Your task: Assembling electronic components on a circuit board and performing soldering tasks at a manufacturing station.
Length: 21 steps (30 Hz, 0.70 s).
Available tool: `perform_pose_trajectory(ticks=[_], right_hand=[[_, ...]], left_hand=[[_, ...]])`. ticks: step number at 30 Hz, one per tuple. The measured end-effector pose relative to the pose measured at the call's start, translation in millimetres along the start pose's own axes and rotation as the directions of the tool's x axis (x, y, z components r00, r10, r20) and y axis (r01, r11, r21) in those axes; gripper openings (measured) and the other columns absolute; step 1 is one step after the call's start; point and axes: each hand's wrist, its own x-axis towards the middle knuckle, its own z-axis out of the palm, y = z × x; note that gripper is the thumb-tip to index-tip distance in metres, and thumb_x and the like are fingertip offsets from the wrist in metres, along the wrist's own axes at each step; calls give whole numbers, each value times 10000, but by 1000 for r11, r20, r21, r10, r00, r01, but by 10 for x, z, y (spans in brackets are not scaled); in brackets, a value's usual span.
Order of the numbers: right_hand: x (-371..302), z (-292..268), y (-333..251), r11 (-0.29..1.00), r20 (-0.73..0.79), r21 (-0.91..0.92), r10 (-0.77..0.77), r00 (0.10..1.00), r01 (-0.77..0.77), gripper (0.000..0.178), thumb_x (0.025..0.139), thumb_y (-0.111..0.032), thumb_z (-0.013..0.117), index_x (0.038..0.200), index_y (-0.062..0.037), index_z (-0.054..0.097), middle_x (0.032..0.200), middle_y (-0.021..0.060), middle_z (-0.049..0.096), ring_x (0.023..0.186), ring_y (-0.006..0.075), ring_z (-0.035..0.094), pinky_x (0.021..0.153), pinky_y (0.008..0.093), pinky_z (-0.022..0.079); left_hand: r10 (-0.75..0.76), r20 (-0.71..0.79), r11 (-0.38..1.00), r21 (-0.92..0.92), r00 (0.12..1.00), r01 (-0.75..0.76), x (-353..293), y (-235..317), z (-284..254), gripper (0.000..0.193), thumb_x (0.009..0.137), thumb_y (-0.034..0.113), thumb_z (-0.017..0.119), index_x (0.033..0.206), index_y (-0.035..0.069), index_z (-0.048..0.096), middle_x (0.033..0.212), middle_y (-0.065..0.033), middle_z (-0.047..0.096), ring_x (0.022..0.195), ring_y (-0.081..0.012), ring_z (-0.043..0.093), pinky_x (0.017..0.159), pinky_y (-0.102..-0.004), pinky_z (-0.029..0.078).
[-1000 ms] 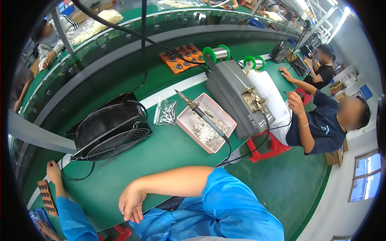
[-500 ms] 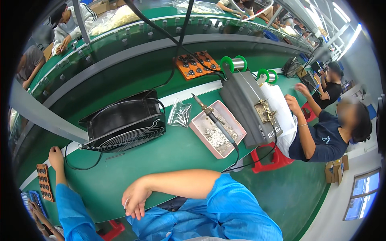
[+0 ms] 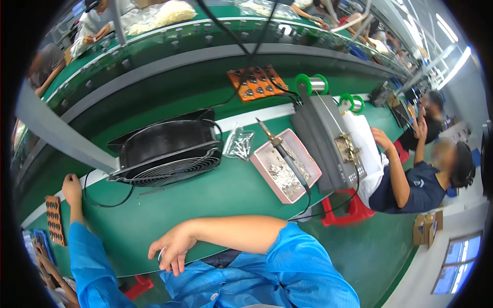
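Observation:
My right hand (image 3: pixel 173 249) hangs loosely bent over the bench's near edge, in front of my blue jacket, its fingers apart. A small white band or strip (image 3: pixel 161 254) shows at one finger; whether it is worn or held I cannot make out. At the far left, my left hand (image 3: pixel 72 189) rests by the bench's white back strip, its fingers mostly hidden. Just below it lies an orange tray (image 3: pixel 54 220) with rows of dark round parts. Nothing else is near the right hand on the green bench top (image 3: pixel 154 226).
A black fan (image 3: pixel 167 149) stands at the back, beside a bag of metal pins (image 3: pixel 239 143). A soldering iron (image 3: pixel 283 154) lies across a pink box (image 3: pixel 271 180) of solder scraps. Right of it is a grey solder-feeding machine (image 3: pixel 323 138). A co-worker (image 3: pixel 411 185) sits beyond.
The view has shifted slightly, moving the bench things right. My right hand's fingers have spread a little; the left hand stays by the strip. The co-worker on the right has moved an arm.

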Motion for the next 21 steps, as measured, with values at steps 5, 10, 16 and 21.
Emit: perform_pose_trajectory(ticks=[5, 10, 16, 21], right_hand=[[85, -74, 58, 1000, 119, -18, -16, 993, 18, 445, 904, -109, 613, 1261, 80, 428, 1019, 269, 606, 901, 390, 681, 785, 478, 578], [59, -102, 86, 1000, 125, -12, -14, 992, 16, 328, 915, -66, 585, 1208, 62, 513, 1051, 248, 605, 917, 346, 684, 796, 448, 581], [167, -92, 70, 999, 156, -32, -8, 988, 13, 314, 912, -54, 582, 1196, 63, 518, 1056, 246, 606, 925, 349, 682, 795, 444, 582], [39, -36, 91, 999, 119, -34, -16, 993, 20, 322, 910, -76, 598, 1188, 66, 518, 1070, 251, 604, 927, 351, 682, 797, 447, 580]], left_hand=[[32, 1, 999, 21, 999, -33, 57, -190, 82, 322, 901, 298, 499, 1000, 47, 675, 962, -218, 669, 898, -410, 629, 789, -460, 493], [34, 6, 999, -22, 999, -34, 90, -119, 131, 297, 901, 285, 511, 983, 31, 643, 948, -203, 671, 886, -405, 632, 785, -450, 494], [15, 1, 1000, 20, 1000, -15, 84, -293, 21, 293, 901, 279, 520, 970, 19, 635, 944, -194, 675, 875, -400, 634, 778, -440, 494], [27, 17, 1000, -2, 1000, -27, 80, -155, 146, 308, 902, 288, 518, 980, 16, 640, 947, -201, 673, 877, -405, 632, 780, -446, 493]])
